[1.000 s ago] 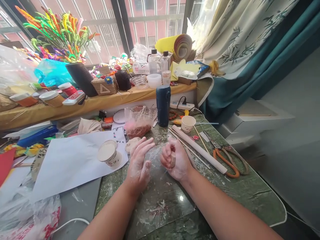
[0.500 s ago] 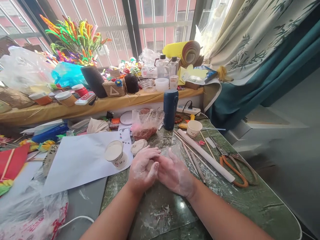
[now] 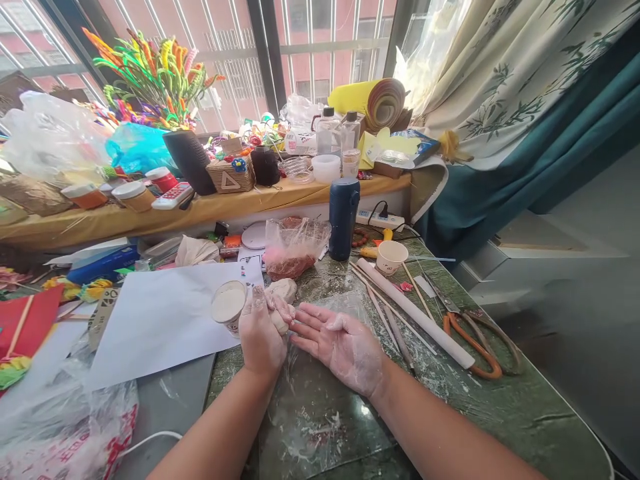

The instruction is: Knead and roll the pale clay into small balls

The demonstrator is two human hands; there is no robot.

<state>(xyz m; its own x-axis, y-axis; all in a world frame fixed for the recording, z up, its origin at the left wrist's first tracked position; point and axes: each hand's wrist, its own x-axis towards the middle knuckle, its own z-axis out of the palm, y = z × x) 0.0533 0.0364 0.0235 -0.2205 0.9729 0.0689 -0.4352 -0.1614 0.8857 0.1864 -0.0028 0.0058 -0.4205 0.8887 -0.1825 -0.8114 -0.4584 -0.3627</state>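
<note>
My left hand [image 3: 263, 337] is dusted with white powder and curls around a small pale lump of clay [image 3: 279, 324]. Beside it, my right hand [image 3: 345, 343] lies palm up, fingers stretched out and powdery, its fingertips close to the lump. Just behind the left hand a larger pale clay piece [image 3: 283, 289] rests on the table, partly covered by the fingers. Left of that hand stands a paper cup of white powder [image 3: 229, 302] on a white sheet [image 3: 165, 320]. Below both hands, a clear plastic sheet [image 3: 305, 433] carries white smears.
On the right lie a white rolling rod [image 3: 415, 313], thin sticks and scissors [image 3: 473, 340]. Behind are a second paper cup [image 3: 391, 257], a dark blue bottle [image 3: 343, 220] and a plastic bag with reddish contents [image 3: 293, 250]. A crumpled bag [image 3: 65, 427] is at front left.
My hands have come apart from being cupped together. The left has turned upright with the clay lump now showing in it; the right has opened out flat, palm up.
</note>
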